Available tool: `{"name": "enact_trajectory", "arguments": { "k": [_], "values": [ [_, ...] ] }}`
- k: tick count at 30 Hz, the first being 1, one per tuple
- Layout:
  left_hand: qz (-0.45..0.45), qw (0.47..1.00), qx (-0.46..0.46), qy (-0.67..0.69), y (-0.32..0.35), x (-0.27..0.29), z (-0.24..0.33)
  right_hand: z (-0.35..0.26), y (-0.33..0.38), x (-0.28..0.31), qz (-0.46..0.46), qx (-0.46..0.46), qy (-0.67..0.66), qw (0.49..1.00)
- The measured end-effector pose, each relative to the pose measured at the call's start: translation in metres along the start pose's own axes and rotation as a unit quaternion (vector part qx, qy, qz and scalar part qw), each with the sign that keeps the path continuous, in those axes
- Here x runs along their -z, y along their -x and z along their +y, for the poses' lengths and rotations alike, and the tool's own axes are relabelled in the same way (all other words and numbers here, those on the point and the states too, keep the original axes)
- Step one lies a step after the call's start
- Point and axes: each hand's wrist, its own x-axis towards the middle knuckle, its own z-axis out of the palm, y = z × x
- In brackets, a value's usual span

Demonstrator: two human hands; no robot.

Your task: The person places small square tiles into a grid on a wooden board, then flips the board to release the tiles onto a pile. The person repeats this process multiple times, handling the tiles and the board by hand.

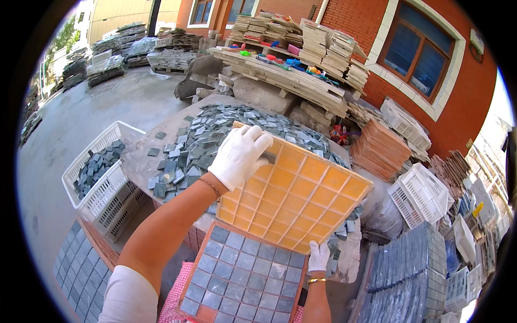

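A yellow grid tray [285, 188] with pale dividers stands tilted up in front of me. My left hand [242, 156], in a white knitted glove, is closed over its upper left edge. A small grey piece [269, 157] shows by those fingers in a tray cell; I cannot tell whether they touch it. My right hand [319, 255], also gloved, grips the tray's lower right corner. Just below the tray lies a reddish board [205, 313] covered with rows of square grey tiles [245, 277]. Near its lower left, one square shows bare reddish backing.
Loose grey tiles [207, 140] are heaped on the worktable [141, 156] behind the tray. White crates [107, 185] with tiles stand at left, beside another tiled board [81, 266]. Stacked grey tile sheets [401, 269] and a white crate [420, 195] are at right.
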Motion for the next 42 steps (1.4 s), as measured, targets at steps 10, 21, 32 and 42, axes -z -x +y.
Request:
{"name": "enact_trajectory", "arguments": {
  "k": [10,21,32,42],
  "values": [
    [0.005,0.939,0.239,0.248,0.125,0.019,-0.011,0.024,-0.028,0.003,0.044,-0.107,-0.156,0.981],
    [-0.204,0.746,0.52,0.364,0.326,0.089,0.051,0.02,-0.138,0.0,0.055,-0.199,-0.179,0.962],
    [-0.231,0.952,0.07,0.186,0.371,0.098,0.123,-0.037,-0.087,0.001,-0.046,-0.058,-0.114,0.991],
    [-0.316,0.928,-0.003,0.195,0.38,0.086,0.124,-0.061,0.061,0.04,-0.044,-0.185,-0.065,0.98]
  ]
}}
